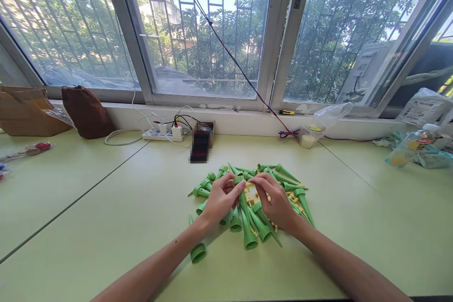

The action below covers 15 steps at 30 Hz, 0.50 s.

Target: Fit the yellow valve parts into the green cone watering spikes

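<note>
My left hand (223, 197) grips a green plastic plant watering spike (243, 198), its wide collar up by the thumb and its tapered end pointing down. Close beside that collar, my right hand (274, 197) is closed in a pinch. A small pale yellow plastic piece (249, 183) shows at its fingertips, partly hidden. Around and beneath both hands lies a loose pile of similar green spikes (249, 238), with several small yellow pieces (252, 200) scattered among them. One spike (197, 252) lies apart, near my left forearm.
At the back stand a power strip (163, 134) with cables, a small box (208, 133) and a dark blurred object (200, 147). A brown pouch (87, 112) and a cardboard box (30, 111) are at the left. A jar in plastic (309, 136) and a bottle (414, 144) are at the right.
</note>
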### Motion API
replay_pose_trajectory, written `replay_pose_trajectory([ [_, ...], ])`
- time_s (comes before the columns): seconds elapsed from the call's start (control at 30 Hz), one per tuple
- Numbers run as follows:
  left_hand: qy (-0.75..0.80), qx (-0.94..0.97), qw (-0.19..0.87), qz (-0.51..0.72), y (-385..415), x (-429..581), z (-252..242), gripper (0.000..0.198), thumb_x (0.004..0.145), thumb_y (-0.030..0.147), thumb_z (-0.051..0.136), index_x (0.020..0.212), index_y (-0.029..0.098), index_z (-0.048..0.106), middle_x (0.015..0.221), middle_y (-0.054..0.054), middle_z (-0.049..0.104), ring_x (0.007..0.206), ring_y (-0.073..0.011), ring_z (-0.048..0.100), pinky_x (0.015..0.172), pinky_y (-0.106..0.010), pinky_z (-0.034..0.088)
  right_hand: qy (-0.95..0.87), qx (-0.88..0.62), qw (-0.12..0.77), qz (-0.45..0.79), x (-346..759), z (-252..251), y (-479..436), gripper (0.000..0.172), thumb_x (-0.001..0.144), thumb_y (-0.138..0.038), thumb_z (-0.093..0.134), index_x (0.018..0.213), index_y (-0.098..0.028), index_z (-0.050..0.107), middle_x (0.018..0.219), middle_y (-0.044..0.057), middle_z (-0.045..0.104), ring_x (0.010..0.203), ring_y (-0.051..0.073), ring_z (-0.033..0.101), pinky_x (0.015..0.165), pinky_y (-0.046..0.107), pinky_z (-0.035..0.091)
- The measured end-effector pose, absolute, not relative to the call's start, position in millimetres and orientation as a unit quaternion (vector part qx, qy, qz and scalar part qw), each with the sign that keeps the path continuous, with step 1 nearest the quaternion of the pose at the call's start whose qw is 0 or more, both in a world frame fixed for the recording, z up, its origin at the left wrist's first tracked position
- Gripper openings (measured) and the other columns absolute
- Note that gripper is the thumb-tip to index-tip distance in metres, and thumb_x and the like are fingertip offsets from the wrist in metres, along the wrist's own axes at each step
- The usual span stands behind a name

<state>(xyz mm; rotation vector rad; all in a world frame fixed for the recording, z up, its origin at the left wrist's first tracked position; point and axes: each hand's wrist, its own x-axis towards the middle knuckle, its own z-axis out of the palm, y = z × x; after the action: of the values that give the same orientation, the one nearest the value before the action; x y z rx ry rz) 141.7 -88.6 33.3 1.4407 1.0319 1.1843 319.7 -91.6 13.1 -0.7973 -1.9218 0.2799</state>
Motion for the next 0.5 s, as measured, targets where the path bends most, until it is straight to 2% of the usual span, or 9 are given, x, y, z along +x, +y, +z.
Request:
replay_pose_trajectory([
  [0.5,0.427,0.592,0.485,0.481,-87.9,141.3,32.3,0.039,0.078,0.053,0.071,0.080,0.020,0.050,0.051,0.009,0.043,0.041,-0.0090,0.047,0.041,-0.019,0.036,-0.792,-0.327,0.504,0.108,320.0,15.7,-91.5,0.025,0.099,-0.011,0.042,0.110,-0.021,0.061,0.099,0.008,0.059,0.088,0.020,0.059,0.075,0.033,0.050],
])
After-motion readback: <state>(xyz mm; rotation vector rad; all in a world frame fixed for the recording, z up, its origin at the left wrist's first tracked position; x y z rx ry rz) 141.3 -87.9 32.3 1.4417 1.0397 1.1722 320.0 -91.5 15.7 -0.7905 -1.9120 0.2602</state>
